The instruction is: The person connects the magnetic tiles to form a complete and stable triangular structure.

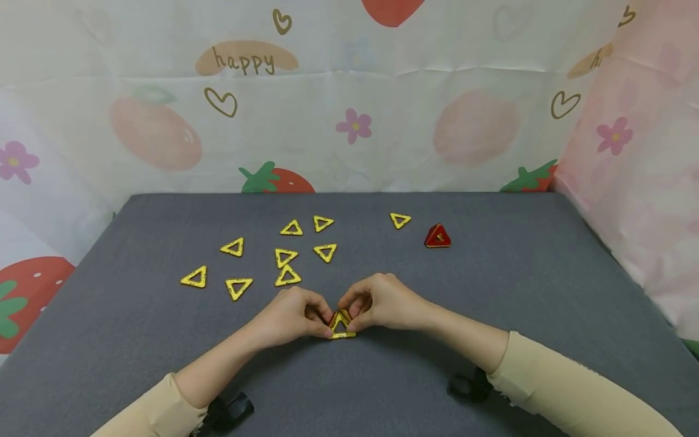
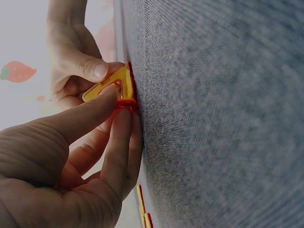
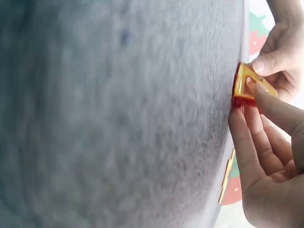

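Observation:
Both hands meet at a small pyramid of triangular tiles [image 1: 342,332], yellow in front with red sides, near the table's front middle. The left hand [image 1: 292,312] pinches its left edge between thumb and fingers. From the other side the right hand [image 1: 388,303] pinches the right edge. In the left wrist view the yellow tile [image 2: 124,76] stands upright on the cloth, thumbs on its face and fingers behind. The right wrist view shows the same yellow tile [image 3: 244,78] with a red edge at its side. The pyramid's back is hidden by fingers.
Several flat yellow triangular tiles [image 1: 238,287] lie scattered beyond the left hand. One more yellow triangle [image 1: 400,220] lies farther right, beside a red pyramid [image 1: 438,237]. Grey cloth [image 1: 546,291] covers the table. A printed curtain [image 1: 382,73] hangs behind it.

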Demonstrator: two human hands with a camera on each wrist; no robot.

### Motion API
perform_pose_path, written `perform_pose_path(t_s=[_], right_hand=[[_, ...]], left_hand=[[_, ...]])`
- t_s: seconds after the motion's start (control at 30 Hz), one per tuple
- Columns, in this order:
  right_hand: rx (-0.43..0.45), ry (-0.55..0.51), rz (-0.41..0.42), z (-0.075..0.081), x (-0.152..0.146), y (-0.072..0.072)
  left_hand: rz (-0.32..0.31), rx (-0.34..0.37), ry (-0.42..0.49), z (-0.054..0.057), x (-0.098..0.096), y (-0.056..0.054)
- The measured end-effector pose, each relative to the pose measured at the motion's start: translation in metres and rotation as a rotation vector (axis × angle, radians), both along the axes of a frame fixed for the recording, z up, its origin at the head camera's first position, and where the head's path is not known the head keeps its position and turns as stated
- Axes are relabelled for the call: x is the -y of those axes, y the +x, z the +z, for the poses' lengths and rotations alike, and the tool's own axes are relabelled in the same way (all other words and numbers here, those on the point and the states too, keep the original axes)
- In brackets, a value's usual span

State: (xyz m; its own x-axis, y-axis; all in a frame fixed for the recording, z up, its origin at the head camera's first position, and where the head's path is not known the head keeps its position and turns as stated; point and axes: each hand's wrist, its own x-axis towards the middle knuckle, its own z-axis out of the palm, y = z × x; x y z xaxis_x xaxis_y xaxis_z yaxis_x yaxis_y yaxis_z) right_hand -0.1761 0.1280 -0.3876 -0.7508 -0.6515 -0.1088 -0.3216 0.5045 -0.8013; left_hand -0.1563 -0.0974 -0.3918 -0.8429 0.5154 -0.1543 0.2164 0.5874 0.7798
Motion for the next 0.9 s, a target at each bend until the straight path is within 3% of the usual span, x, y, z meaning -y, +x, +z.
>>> perform_pose_path(t_s=[0.53,0.9], right_hand=[[-0.060,-0.001,0.014,0.0006,0.0028,0.0015],[0.010,-0.019,0.020,-0.0005,0.0017,0.0006]], left_hand=[[-0.013,-0.041,0.018,-0.0015,0.0015,0.0001],[-0.007,-0.075,0.020,-0.0016,-0.0005,0.0018]])
